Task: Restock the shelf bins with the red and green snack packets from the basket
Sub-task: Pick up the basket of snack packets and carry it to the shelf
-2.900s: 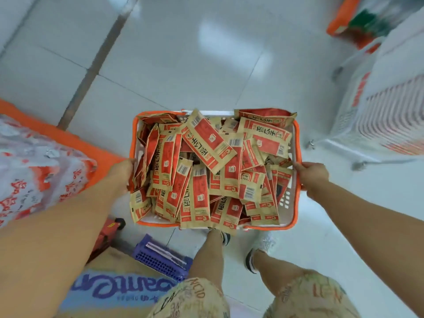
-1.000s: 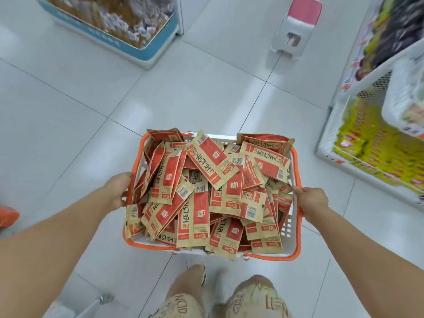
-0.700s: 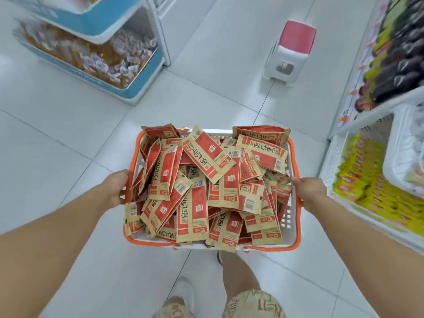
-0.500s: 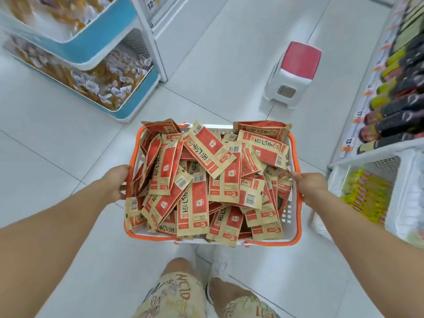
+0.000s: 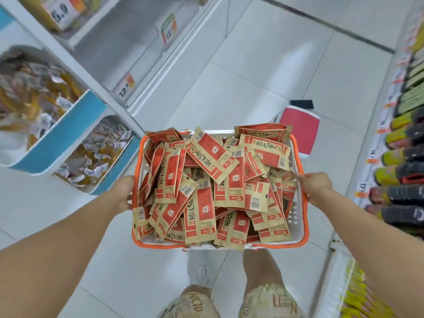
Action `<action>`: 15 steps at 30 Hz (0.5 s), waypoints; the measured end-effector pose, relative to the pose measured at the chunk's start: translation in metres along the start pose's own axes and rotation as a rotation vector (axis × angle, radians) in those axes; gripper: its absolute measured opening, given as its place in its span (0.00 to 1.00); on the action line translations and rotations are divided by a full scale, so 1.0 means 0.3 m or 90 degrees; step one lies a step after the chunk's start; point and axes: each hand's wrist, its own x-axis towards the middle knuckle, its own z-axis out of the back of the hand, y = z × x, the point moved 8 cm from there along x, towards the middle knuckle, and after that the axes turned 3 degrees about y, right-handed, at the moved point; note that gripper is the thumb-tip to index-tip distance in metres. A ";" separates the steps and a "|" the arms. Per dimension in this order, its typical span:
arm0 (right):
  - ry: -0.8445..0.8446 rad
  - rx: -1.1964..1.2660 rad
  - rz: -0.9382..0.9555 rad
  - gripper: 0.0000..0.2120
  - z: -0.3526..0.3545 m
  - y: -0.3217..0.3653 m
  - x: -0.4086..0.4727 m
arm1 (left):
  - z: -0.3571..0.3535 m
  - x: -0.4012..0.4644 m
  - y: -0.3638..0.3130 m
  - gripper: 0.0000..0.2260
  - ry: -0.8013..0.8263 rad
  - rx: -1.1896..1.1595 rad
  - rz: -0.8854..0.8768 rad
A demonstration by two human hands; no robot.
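A white basket with an orange rim hangs in front of me, heaped with several red and tan snack packets. My left hand grips the basket's left rim. My right hand grips the right rim. No green packets show in the basket. Both arms stretch forward over the white tiled floor, and my legs and shoes show below the basket.
Blue-fronted shelf bins with clear-wrapped yellow snacks stand at the left, under white shelves with price tags. A red-topped step stool sits on the floor beyond the basket. Shelves of dark and yellow packets line the right.
I have carried the basket forward down the aisle; the blue bins now lie close at my left and the stool sits right behind the basket. Both hands keep their hold.
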 end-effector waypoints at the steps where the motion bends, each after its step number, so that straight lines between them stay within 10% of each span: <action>1: 0.002 0.002 0.007 0.20 0.017 0.072 0.057 | -0.026 0.024 -0.069 0.11 -0.004 -0.005 0.005; 15: 0.046 -0.141 0.063 0.16 0.178 1.048 0.668 | -0.282 0.384 -0.800 0.09 -0.059 -0.147 0.086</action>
